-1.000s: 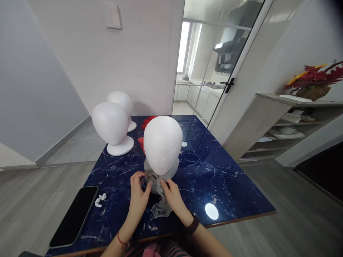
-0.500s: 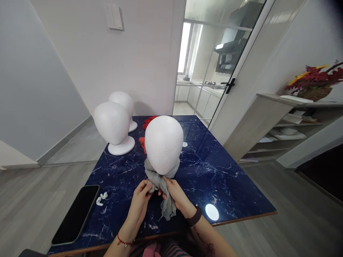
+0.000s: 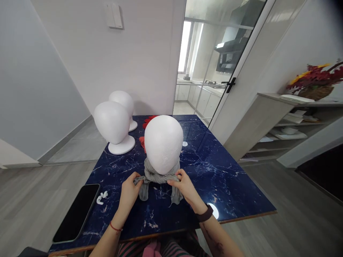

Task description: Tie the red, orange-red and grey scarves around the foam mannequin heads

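A grey scarf is wrapped round the neck of a white foam mannequin head, which stands upright near the table's front. My left hand pinches one end of the scarf, left of the neck. On the other side, my right hand grips the opposite end between thumb and fingers. The scarf stretches between both hands below the chin, and its loose tails hang down beneath each hand. The base of this head is hidden.
Two more foam heads, a nearer one and a farther one, stand at the back left of the blue table. Red cloth lies behind the middle head. A phone and white earbuds lie at front left.
My hands have moved apart sideways, from close together at the scarf's crossing to either side of the neck. The scarf is now drawn out level between them.
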`<act>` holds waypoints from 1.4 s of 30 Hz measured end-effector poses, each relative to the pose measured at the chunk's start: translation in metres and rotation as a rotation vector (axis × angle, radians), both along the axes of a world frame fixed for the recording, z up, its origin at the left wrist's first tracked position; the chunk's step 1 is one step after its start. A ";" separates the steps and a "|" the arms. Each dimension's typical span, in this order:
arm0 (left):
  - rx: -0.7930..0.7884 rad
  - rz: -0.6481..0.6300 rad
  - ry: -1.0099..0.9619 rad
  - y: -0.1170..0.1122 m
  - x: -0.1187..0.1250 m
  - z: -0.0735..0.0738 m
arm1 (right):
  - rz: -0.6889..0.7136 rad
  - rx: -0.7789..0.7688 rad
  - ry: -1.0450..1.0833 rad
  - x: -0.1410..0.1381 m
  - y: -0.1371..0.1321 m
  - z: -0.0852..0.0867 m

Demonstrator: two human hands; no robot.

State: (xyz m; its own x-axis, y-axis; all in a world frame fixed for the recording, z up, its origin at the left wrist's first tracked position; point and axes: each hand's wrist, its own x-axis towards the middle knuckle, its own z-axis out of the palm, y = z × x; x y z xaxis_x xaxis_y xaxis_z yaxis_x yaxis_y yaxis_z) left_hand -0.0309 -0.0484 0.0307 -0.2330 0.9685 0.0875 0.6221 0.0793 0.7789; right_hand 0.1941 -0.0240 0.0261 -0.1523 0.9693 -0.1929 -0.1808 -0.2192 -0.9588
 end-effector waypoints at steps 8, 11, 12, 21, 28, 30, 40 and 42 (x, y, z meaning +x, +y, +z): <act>-0.044 0.040 0.170 0.007 -0.006 0.005 | -0.245 0.177 -0.115 0.014 0.005 0.004; -0.147 -0.218 -0.142 -0.002 0.012 0.007 | -0.143 0.214 -0.116 0.003 -0.007 -0.002; -0.177 -0.301 -0.266 -0.005 0.020 0.007 | -0.073 0.232 -0.113 -0.003 -0.012 -0.004; -0.486 -0.158 -1.196 -0.015 0.061 -0.006 | 0.252 0.537 -0.362 -0.028 -0.032 0.003; -0.368 -0.277 -0.741 -0.020 0.024 0.015 | 0.245 0.454 -0.683 -0.005 -0.052 0.011; -0.207 -0.221 -0.415 -0.020 0.024 0.015 | 0.266 0.399 -0.700 -0.003 -0.056 0.010; -0.129 -0.255 -0.499 -0.011 0.025 -0.016 | 0.059 0.387 -0.709 0.028 -0.011 -0.001; -0.151 -0.192 -0.561 -0.009 0.010 -0.013 | -0.079 0.431 -0.734 0.050 0.013 -0.004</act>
